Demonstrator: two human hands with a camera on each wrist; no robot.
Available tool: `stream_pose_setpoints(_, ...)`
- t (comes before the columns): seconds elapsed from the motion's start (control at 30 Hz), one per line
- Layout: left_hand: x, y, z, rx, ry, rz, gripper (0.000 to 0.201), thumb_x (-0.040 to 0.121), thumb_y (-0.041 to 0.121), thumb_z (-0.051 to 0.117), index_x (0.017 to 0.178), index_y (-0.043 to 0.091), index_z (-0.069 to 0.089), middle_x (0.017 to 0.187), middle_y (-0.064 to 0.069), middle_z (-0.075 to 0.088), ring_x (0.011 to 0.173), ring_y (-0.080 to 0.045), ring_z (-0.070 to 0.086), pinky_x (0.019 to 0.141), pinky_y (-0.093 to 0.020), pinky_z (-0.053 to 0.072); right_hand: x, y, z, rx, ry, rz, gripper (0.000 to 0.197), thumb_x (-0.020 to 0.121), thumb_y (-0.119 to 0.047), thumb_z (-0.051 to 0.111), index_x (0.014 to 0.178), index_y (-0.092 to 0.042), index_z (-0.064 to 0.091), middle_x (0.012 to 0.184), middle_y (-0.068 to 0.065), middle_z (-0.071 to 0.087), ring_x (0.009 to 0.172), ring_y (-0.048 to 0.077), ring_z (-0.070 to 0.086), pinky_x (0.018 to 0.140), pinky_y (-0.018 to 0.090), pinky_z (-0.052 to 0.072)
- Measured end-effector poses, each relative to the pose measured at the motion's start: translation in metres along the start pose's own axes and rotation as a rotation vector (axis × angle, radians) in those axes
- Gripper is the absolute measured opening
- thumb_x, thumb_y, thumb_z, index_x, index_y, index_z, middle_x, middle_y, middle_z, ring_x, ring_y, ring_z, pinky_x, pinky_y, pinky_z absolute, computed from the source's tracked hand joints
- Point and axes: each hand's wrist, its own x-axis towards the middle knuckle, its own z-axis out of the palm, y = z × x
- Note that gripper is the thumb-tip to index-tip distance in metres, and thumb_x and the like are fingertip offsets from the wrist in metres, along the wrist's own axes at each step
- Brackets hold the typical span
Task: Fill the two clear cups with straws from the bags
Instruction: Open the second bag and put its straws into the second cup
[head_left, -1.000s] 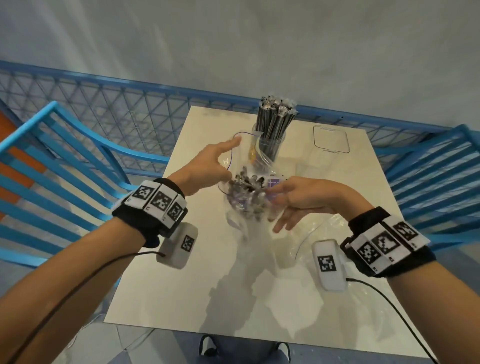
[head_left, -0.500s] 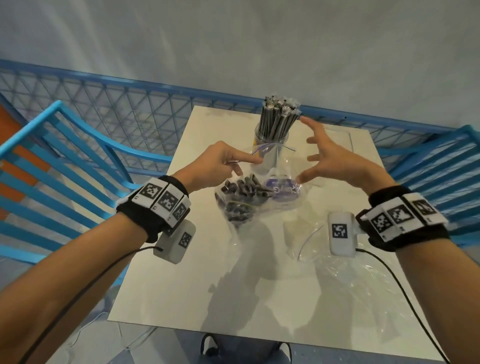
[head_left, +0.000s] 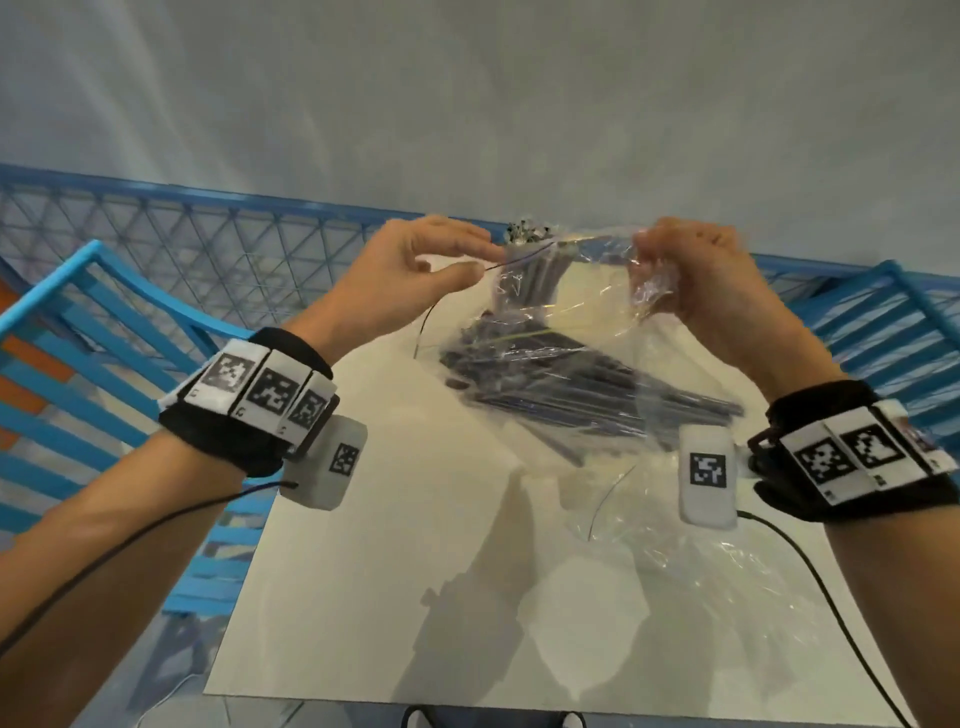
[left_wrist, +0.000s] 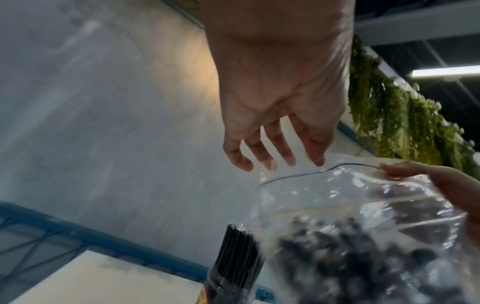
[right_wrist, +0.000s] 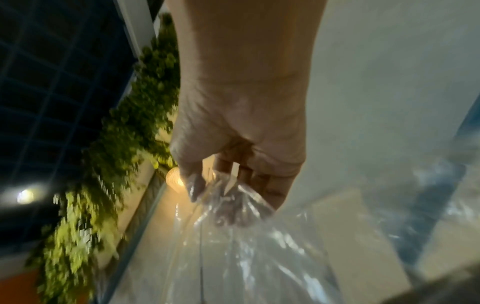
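Note:
I hold a clear bag of dark straws (head_left: 582, 374) up over the white table (head_left: 395, 597). My left hand (head_left: 478, 262) pinches the dark-lined rim of the bag's mouth between thumb and forefinger. My right hand (head_left: 649, 270) grips a bunched fold of the plastic. The straws lie slanted inside, sagging low between my hands. Behind the bag stands a clear cup (head_left: 519, 280) packed with upright black straws (head_left: 527, 231). In the left wrist view the cup (left_wrist: 228, 288) sits below the bag (left_wrist: 363, 236) and my left hand (left_wrist: 275, 160). The right wrist view shows my right hand (right_wrist: 233, 185) clutching crumpled plastic (right_wrist: 233, 236).
An empty clear bag (head_left: 701, 561) lies flat on the table's right side. Blue slatted chairs stand at the left (head_left: 104, 338) and the right (head_left: 883, 322). A blue mesh railing (head_left: 208, 234) runs behind the table, with a grey wall beyond it.
The bag has risen from the table to a place in front of the cup. My right hand, open half a second ago, now grips the plastic. My left hand rose with the rim.

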Motion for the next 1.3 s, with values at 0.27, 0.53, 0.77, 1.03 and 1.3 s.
stream_pose_setpoints(0.27, 0.007, -0.01, 0.047, -0.587, -0.341, -0.326, 0.109, 0.034, 0.081, 0.073, 0.132, 0.055, 0.033, 0.134, 0.01, 0.054, 0.118, -0.016, 0.057, 0.095, -0.04, 0.048, -0.017, -0.03, -0.057, 0.097, 0.231, 0.021, 0.035, 0.096, -0.024, 0.047, 0.065, -0.015, 0.059, 0.089, 0.012, 0.075, 0.064, 0.018, 0.064, 0.053, 0.026, 0.055)
stream_pose_setpoints(0.53, 0.041, -0.007, 0.152, -0.733, -0.28, -0.407, 0.07, 0.073, 0.015, 0.076, 0.135, 0.015, 0.044, 0.13, -0.006, 0.061, 0.118, -0.027, 0.059, 0.095, -0.046, 0.051, -0.024, 0.002, -0.113, 0.249, 0.302, 0.215, 0.038, 0.103, -0.028, 0.034, 0.076, -0.009, 0.053, 0.104, 0.026, 0.068, 0.066, 0.019, 0.07, 0.062, 0.029, 0.058)
stream_pose_setpoints(0.77, 0.075, 0.014, 0.22, -0.717, -0.122, -0.339, 0.019, 0.081, 0.005, 0.066, 0.098, 0.009, 0.059, 0.11, -0.023, 0.066, 0.098, -0.035, 0.067, 0.076, -0.042, 0.058, -0.039, 0.06, -0.172, -0.238, 0.113, 0.219, 0.041, 0.093, -0.062, 0.03, 0.089, -0.044, 0.067, 0.125, -0.019, 0.061, 0.114, 0.01, 0.053, 0.093, 0.041, 0.04)
stream_pose_setpoints(1.03, 0.115, 0.045, 0.274, -0.665, -0.143, -0.213, 0.028, 0.08, -0.003, 0.065, 0.107, -0.003, 0.059, 0.097, -0.012, 0.072, 0.094, -0.026, 0.069, 0.084, -0.044, 0.057, -0.038, 0.101, -0.246, -0.116, -0.237, 0.047, 0.127, 0.05, -0.028, 0.087, 0.141, -0.04, -0.001, 0.135, -0.032, 0.032, 0.12, -0.018, 0.043, 0.093, 0.005, 0.041)
stream_pose_setpoints(1.3, 0.13, 0.064, 0.323, -0.333, 0.15, -0.189, 0.037, 0.061, 0.04, 0.075, 0.077, 0.009, 0.064, 0.067, -0.002, 0.07, 0.063, -0.016, 0.068, 0.059, -0.033, 0.059, -0.039, 0.139, -0.261, 0.059, -0.09, 0.082, 0.057, 0.073, 0.006, 0.072, 0.123, -0.015, 0.057, 0.106, -0.01, 0.072, 0.099, 0.007, 0.068, 0.086, 0.029, 0.054)
